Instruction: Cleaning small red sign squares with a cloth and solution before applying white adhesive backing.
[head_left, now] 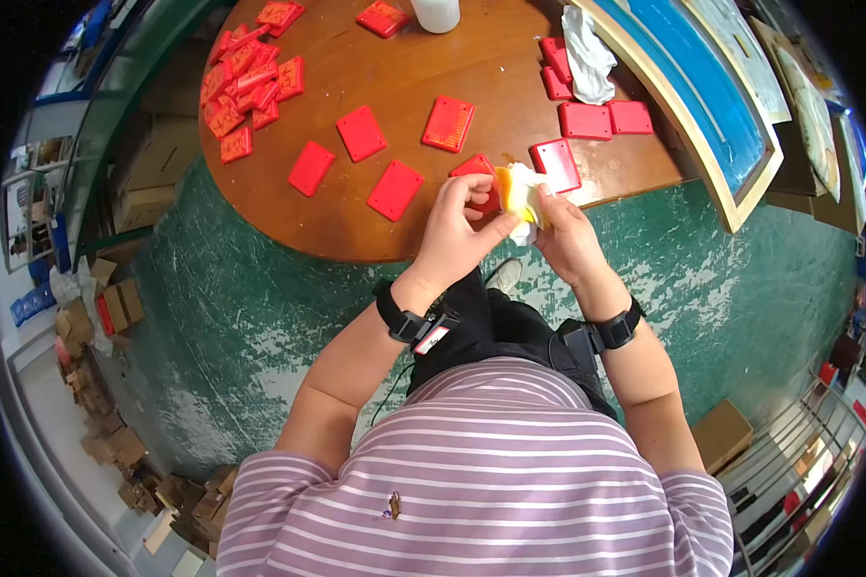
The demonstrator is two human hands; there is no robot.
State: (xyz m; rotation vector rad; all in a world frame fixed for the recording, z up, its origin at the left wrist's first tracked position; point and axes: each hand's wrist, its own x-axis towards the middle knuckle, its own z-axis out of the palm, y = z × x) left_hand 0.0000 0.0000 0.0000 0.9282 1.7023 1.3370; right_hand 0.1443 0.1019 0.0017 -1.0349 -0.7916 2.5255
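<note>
I have the yellow pad [506, 188] and white cloth [526, 181] bunched between the hands. They sit at two o'clock from the left hand [465, 226], half-curled, thumb near the pad's lower edge; whether it grips, I can't tell. From the right hand [568, 236], pinched closed on the cloth, they're toward ten-thirty; a red case [560, 164] lies at twelve.

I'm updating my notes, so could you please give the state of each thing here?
Left hand, fingers curled
Right hand, gripping the yellow-white bundle
Yellow-white bundle, crumpled
Red pieces at left, heaped
Middle red pieces, flat, apart
White cloth, crumpled
White container, upright
</note>
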